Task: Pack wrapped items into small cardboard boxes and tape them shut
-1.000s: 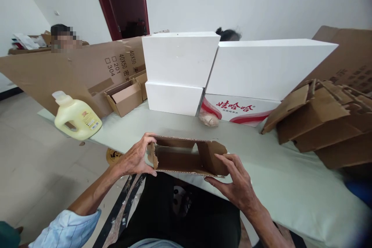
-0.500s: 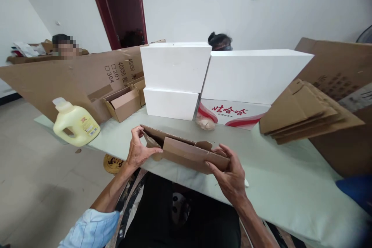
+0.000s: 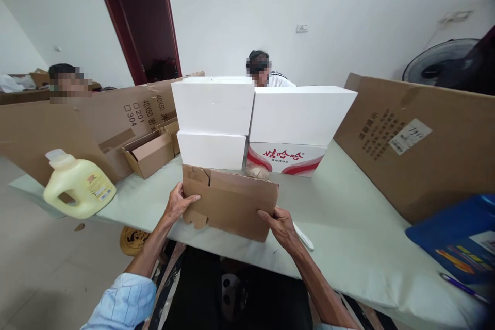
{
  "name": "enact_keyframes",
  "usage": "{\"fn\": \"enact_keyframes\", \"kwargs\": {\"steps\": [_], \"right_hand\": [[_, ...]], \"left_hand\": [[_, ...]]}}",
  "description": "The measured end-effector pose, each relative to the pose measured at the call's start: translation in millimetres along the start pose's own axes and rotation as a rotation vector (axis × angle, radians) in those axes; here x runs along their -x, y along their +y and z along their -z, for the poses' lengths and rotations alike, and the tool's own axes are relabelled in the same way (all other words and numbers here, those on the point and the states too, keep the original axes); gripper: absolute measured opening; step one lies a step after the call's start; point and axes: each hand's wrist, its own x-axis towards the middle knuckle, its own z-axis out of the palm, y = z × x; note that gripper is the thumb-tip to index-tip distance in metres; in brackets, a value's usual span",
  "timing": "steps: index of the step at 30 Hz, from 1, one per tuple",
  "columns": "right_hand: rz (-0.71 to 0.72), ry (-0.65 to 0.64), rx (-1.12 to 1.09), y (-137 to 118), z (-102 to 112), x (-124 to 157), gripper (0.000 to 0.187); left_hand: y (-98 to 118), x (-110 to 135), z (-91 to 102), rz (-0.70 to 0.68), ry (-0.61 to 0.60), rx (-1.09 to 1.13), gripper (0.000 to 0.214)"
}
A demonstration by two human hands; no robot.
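Note:
A small brown cardboard box (image 3: pixel 228 201) stands upright on the near edge of the pale green table (image 3: pixel 348 227), its flat side facing me. My left hand (image 3: pixel 178 203) grips its left end, thumb on the front face. My right hand (image 3: pixel 281 227) holds its lower right corner, fingers wrapped round the edge. The inside of the box is hidden.
White foam boxes (image 3: pixel 216 113) and a red-printed carton (image 3: pixel 288 157) stand just behind. A yellow jug (image 3: pixel 77 191) lies at the left, near open small cartons (image 3: pixel 149 152). Big cardboard sheets (image 3: pixel 421 144) lean on both sides. A blue folder (image 3: pixel 456 237) and pen (image 3: pixel 464 289) lie right. Two people sit beyond.
The box has been tipped up from lying open-side-up to standing with its flat side toward me. Both hands shifted with it. My view lifted and the stack of flat cartons at the right left view.

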Motion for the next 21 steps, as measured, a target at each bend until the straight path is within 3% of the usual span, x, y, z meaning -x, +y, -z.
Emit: {"fn": "enact_keyframes", "kwargs": {"steps": [7,13,17,21], "right_hand": [[-0.083,-0.256,-0.069,-19.0,16.8,11.1,0.055],[-0.176,-0.35,-0.108,-24.0,25.7,32.7,0.057],[-0.139,-0.323,-0.092,-27.0,34.3,53.8,0.054],[-0.073,-0.162,0.046,-31.8,55.6,79.9,0.052]], "left_hand": [[15.5,1.0,2.7,0.024,-0.003,0.019,0.069],[28.5,1.5,-4.1,0.051,0.011,0.013,0.071],[30.8,6.9,-13.9,0.057,-0.044,0.03,0.072],[18.1,8.7,-20.4,-0.016,-0.181,-0.074,0.056]]}}
